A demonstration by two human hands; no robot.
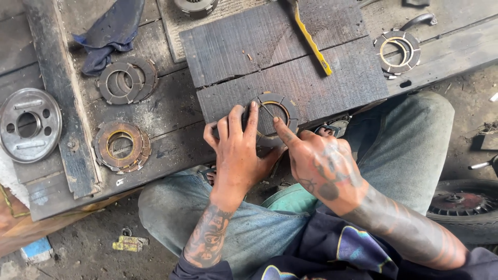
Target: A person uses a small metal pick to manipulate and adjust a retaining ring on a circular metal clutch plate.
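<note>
**Both hands on a worn ring at the near edge of the block**

We have a flat metal ring (pixel 273 118) under our fingers, dark grey with rusty brown patches, its face split into pads by narrow grooves and its middle open. It lies flat on a dark wooden block (pixel 290 62) on the tabletop (pixel 161 111), right at the block's near edge.

Our left hand (pixel 237 150) lies spread, fingers extended, with fingertips pressing on the ring's left side; it grips nothing. Our right hand (pixel 321 163) is loosely curled, its forefinger pointing out and touching the ring's inner rim.

Toward the tabletop's left edge lie two stacks of similar rings (pixel 122 146), and a round silver plate (pixel 28 124) with holes. Another ring stack (pixel 397 52) sits near the far right corner. A yellow tool (pixel 311 41) lies across the block, and a blue rag (pixel 109 33) rests at the far edge.
</note>
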